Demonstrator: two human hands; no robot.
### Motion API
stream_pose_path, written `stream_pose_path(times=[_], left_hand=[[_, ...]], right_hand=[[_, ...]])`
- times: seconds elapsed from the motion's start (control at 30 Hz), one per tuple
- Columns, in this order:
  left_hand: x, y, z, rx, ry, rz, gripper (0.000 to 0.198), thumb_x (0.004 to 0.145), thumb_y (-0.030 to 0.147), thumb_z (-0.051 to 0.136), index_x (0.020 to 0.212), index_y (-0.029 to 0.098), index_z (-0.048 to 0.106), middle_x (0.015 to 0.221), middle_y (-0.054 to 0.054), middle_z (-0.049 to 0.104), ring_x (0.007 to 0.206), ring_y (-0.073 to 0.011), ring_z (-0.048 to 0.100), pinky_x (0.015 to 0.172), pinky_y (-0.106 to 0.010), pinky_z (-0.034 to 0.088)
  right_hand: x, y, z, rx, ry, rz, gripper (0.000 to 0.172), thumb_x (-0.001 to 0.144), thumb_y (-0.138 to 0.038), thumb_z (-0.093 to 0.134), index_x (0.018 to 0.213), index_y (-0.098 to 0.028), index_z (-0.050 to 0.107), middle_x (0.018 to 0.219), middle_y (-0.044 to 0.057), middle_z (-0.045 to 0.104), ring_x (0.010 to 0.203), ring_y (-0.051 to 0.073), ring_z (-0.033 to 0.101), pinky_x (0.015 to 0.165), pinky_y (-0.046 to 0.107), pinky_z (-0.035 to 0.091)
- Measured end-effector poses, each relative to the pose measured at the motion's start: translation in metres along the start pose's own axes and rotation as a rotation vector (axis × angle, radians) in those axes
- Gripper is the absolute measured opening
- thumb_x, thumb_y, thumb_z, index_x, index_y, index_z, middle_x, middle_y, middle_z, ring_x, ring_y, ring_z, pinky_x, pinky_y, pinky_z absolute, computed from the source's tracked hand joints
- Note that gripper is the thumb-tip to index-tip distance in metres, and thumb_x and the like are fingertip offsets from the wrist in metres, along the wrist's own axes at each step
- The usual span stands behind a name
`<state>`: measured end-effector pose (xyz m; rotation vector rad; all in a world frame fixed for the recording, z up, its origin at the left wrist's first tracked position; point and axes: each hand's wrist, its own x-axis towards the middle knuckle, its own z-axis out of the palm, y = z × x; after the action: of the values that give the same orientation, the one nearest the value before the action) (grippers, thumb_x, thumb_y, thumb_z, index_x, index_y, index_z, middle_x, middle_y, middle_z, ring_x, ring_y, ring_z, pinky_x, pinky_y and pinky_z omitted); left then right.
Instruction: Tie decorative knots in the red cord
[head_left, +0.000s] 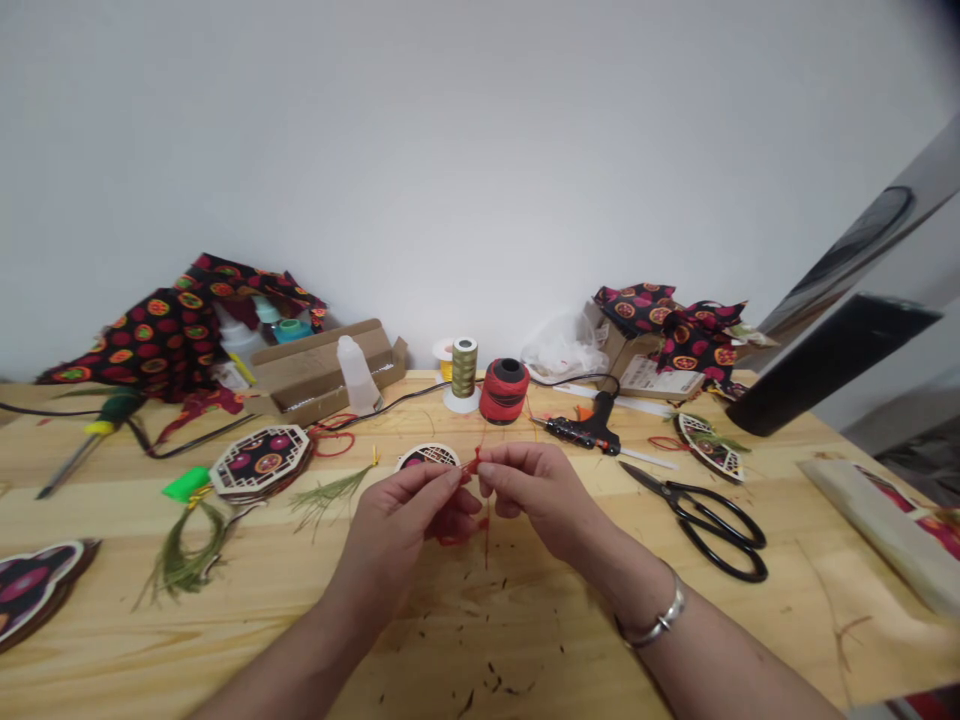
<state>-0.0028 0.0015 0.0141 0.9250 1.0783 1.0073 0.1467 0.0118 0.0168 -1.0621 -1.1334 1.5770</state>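
Both hands meet over the middle of the wooden table, pinching red cord (477,460) between them. My left hand (420,500) is closed on the cord with thumb and forefinger. My right hand (529,490) pinches the same cord just to the right, fingertips almost touching the left ones. A thin red strand hangs below the fingers. Behind my left hand, partly hidden by it, lies a lattice-patterned ornament (427,456) with a pale wooden frame. A spool of red thread (505,390) stands beyond the hands, beside a spool of olive thread (464,368).
Black-handled scissors (712,520) and a glue gun (585,430) lie to the right. On the left are an octagonal ornament (262,460), green tassel threads (184,550), a screwdriver (97,430) and a cardboard box (322,375). A black cylinder (832,365) leans at far right.
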Motion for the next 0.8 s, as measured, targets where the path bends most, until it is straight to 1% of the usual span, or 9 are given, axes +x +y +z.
stream_pose_path(times=[0.13,0.3,0.47,0.6,0.8], left_hand=[[-0.0015,0.0005,-0.0006,-0.006,-0.007,0.007,0.02,0.073,0.033,0.064,0.074,0.013,0.067,0.063,-0.004,0.067,0.051,-0.0121,0.059,0.05,-0.022,0.046],[-0.001,-0.0009,-0.0015,-0.006,-0.011,0.0,0.02,0.073,0.033,0.064,0.075,0.013,0.067,0.063,-0.004,0.068,0.051,-0.0127,0.06,0.052,-0.023,0.047],[0.0011,-0.0041,-0.0027,-0.063,-0.023,0.005,0.02,0.072,0.032,0.064,0.077,0.013,0.068,0.066,-0.006,0.069,0.053,-0.0152,0.062,0.054,-0.026,0.048],[0.0007,-0.0055,-0.004,-0.105,-0.034,0.011,0.018,0.072,0.029,0.063,0.078,0.013,0.069,0.067,-0.006,0.07,0.054,-0.0159,0.063,0.054,-0.026,0.048],[0.0016,-0.0057,-0.0042,-0.058,-0.03,-0.002,0.019,0.071,0.031,0.065,0.077,0.014,0.068,0.067,-0.006,0.07,0.053,-0.0143,0.062,0.054,-0.025,0.048]], right_hand=[[-0.0003,0.0003,-0.0003,0.022,-0.006,-0.001,0.014,0.067,-0.027,0.064,0.069,-0.013,0.066,0.056,-0.003,0.054,0.047,0.005,0.039,0.046,0.021,0.027],[-0.0005,-0.0007,0.0012,0.009,0.02,0.015,0.013,0.063,-0.026,0.067,0.067,-0.014,0.065,0.056,-0.003,0.054,0.047,0.005,0.039,0.046,0.02,0.028],[-0.0002,-0.001,0.0019,-0.005,0.028,0.018,0.013,0.063,-0.027,0.066,0.065,-0.014,0.064,0.055,-0.004,0.054,0.046,0.005,0.039,0.045,0.02,0.028],[-0.0001,-0.0006,0.0017,-0.014,0.024,0.017,0.015,0.062,-0.029,0.067,0.066,-0.014,0.064,0.055,-0.004,0.055,0.046,0.005,0.038,0.046,0.02,0.029],[0.0006,0.0013,0.0007,-0.03,0.012,0.004,0.012,0.065,-0.026,0.066,0.067,-0.014,0.064,0.056,-0.004,0.055,0.047,0.005,0.04,0.047,0.02,0.029]])
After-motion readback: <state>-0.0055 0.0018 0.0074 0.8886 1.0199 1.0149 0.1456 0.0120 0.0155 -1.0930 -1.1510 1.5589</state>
